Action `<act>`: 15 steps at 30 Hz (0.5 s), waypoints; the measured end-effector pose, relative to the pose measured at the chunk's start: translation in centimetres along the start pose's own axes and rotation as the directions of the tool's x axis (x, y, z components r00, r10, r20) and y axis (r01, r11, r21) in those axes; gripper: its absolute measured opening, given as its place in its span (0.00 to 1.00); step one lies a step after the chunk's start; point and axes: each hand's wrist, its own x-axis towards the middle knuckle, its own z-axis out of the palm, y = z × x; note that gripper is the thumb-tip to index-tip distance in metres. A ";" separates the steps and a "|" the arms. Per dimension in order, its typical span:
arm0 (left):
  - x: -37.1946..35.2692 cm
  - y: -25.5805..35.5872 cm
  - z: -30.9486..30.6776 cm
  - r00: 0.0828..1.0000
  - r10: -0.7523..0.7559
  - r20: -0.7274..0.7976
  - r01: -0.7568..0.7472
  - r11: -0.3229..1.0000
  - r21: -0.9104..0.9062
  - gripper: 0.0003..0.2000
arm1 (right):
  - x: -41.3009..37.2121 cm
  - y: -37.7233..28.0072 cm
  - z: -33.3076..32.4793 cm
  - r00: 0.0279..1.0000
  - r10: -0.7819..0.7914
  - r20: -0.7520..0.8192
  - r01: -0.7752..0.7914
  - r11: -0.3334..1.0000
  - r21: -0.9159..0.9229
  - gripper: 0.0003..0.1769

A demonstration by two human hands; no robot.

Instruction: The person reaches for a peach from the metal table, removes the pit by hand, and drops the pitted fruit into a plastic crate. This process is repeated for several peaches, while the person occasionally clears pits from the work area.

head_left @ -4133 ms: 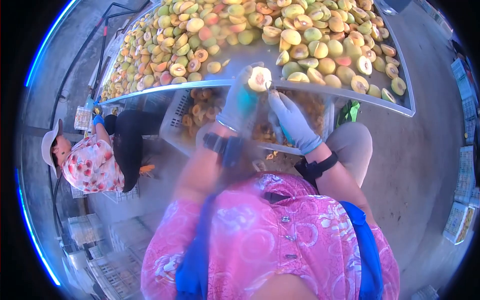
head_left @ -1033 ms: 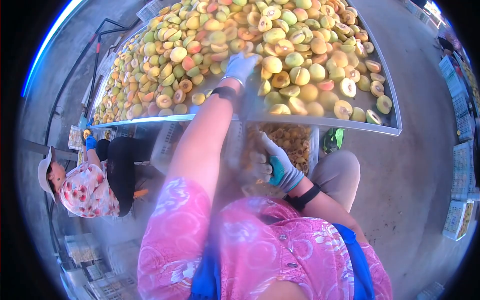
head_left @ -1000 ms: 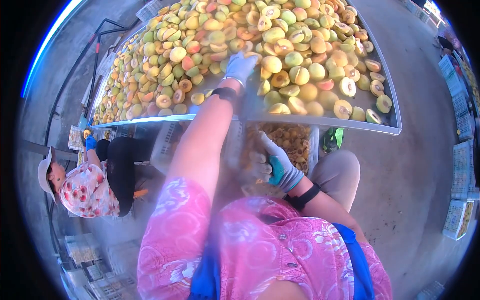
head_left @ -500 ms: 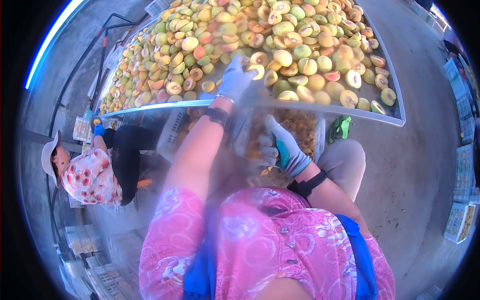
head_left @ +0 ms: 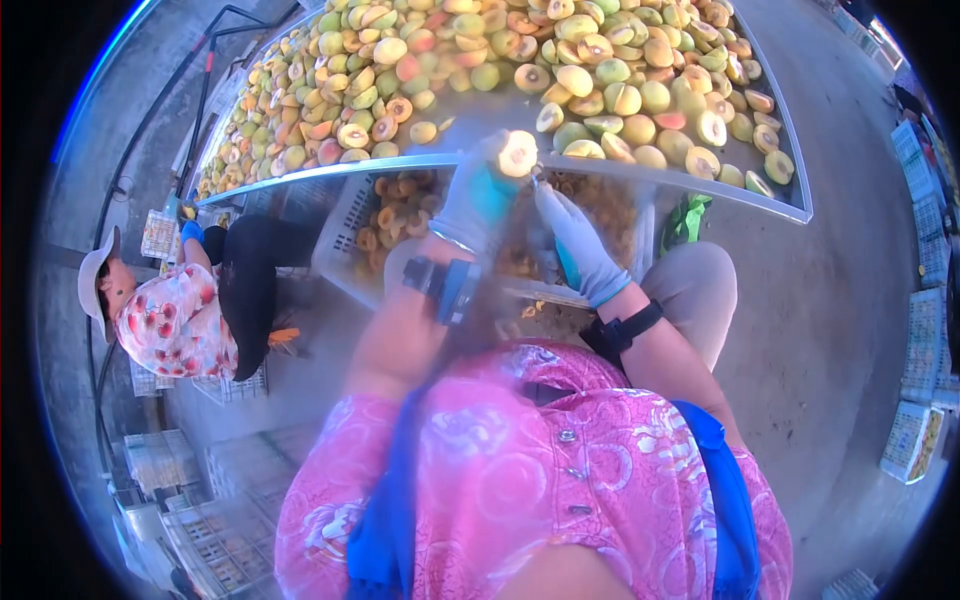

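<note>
Over the near edge of the metal table [head_left: 400, 164], my left hand [head_left: 480, 195] in a grey and teal glove grips a halved fruit [head_left: 518, 154], its cut face turned up. My right hand [head_left: 580, 240], gloved the same way, is closed just right of the fruit around a small tool [head_left: 537, 176] whose tip is near it; most of the tool is hidden. Many halved fruits [head_left: 620, 98] lie heaped on the table. Below the hands, a crate [head_left: 345, 225] holds smaller brownish fruit pieces, and similar pieces lie behind my right hand.
A seated person [head_left: 180, 320] with a hat and blue glove is at the left. Stacked crates [head_left: 160, 460] stand at the lower left, and more crates [head_left: 922, 330] line the right side. A green bag [head_left: 685, 220] hangs by my right knee.
My left hand has come back from the pile to the table's near edge with a halved fruit. My right hand has risen to meet it.
</note>
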 end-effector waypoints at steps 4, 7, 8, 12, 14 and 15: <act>0.8 -1.4 -1.5 0.991 -0.120 0.061 0.128 0.980 -0.150 0.22 | 0.0 -0.2 0.0 1.000 0.021 0.002 -0.021 1.000 -0.013 0.18; -0.8 -1.6 -0.5 0.976 -0.190 0.106 0.203 0.970 -0.132 0.22 | -0.6 -0.7 0.3 1.000 0.013 -0.001 -0.013 0.999 -0.048 0.17; -1.4 -1.6 0.2 0.976 -0.191 0.107 0.205 0.970 -0.132 0.22 | -0.8 -0.9 0.4 0.999 0.039 0.011 -0.038 0.998 -0.041 0.17; -2.1 -1.7 1.1 0.987 -0.100 0.127 0.111 0.990 -0.089 0.22 | 0.2 0.4 0.2 0.999 -0.044 -0.009 0.044 0.999 -0.032 0.24; -1.8 -2.0 0.8 0.989 -0.054 0.139 0.064 0.996 -0.068 0.21 | 0.5 1.0 0.2 0.990 -0.139 -0.035 0.136 0.988 -0.077 0.25; -1.7 -2.1 0.9 0.991 -0.018 0.133 0.028 0.997 -0.071 0.20 | 0.5 0.9 0.2 0.990 -0.138 -0.036 0.135 0.988 -0.076 0.25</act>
